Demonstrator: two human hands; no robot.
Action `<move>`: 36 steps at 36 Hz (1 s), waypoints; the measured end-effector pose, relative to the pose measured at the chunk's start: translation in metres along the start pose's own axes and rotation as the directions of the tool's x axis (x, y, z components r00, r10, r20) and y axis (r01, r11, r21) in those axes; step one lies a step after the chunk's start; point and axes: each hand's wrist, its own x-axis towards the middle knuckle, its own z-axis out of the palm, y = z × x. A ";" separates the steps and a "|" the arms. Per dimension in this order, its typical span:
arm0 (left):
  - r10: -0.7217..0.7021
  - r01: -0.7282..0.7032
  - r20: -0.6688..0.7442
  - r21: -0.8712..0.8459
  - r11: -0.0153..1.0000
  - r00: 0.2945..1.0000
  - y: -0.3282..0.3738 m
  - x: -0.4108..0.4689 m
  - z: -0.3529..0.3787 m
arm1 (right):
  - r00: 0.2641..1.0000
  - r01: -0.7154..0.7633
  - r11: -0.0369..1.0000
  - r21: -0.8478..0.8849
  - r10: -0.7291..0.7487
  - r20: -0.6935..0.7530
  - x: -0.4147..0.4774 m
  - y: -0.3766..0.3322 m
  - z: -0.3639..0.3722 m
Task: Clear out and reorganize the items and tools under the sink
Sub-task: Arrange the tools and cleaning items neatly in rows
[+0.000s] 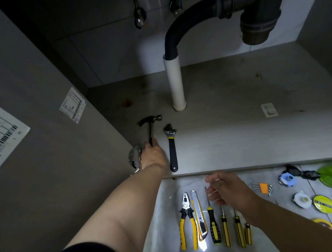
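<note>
Head view looks down into the open cabinet under the sink, where the left hand (pixel 152 154) is stretched in and wrapped around the grip of a hammer (pixel 151 127) lying on the cabinet floor (pixel 231 132). Its fingers curl under the handle, out of sight, so I cannot tell how firmly they close; the hammer head points away from them, toward the white drain pipe (pixel 176 85). Just to the right of those fingers lies an adjustable wrench (pixel 171 147), parallel to the hammer. To their left, against the cabinet wall, sits a shiny metal tool (pixel 135 158), partly hidden by the wrist.

The risk I see is crowding: if the hammer is slid or turned, its handle could knock the wrench askew, or the wrist could drag the metal tool out of place. Pushed further in, the head could bump the pipe.

The left arm is fully extended and slightly angled inward, palm down. The right hand (pixel 228 190) hovers outside over the tiled floor (pixel 164 215), fingers loosely spread and holding nothing, just above a screwdriver (pixel 212 217). Below those fingers a row waits: pliers (pixel 186 217), a utility knife (pixel 199 214) and more screwdrivers. To their right lie hex keys (pixel 263 188).
</note>
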 end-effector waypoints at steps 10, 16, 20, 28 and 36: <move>0.111 -0.122 -0.223 -0.035 0.992 0.968 0.004 -0.010 0.020 | 0.989 0.127 0.944 -0.306 -0.142 -0.029 0.005 0.002 -0.002; 0.238 -0.262 -0.129 -0.218 0.940 0.963 0.007 -0.021 0.032 | 0.897 0.233 0.486 -0.842 -0.441 -0.006 0.009 0.002 -0.004; 0.239 -0.265 -0.135 -0.225 0.938 0.962 0.009 -0.022 0.032 | 0.900 0.184 0.355 -0.916 -0.436 0.012 0.008 0.002 -0.008; 0.153 -0.160 -0.099 -0.071 0.985 0.983 0.012 -0.004 0.019 | 0.903 0.195 0.302 -0.933 -0.427 0.050 0.009 0.020 -0.015; 0.324 -0.359 -0.382 -0.024 0.933 0.865 0.000 -0.051 0.045 | 0.930 0.285 0.431 -0.856 -0.342 0.137 0.004 0.043 -0.012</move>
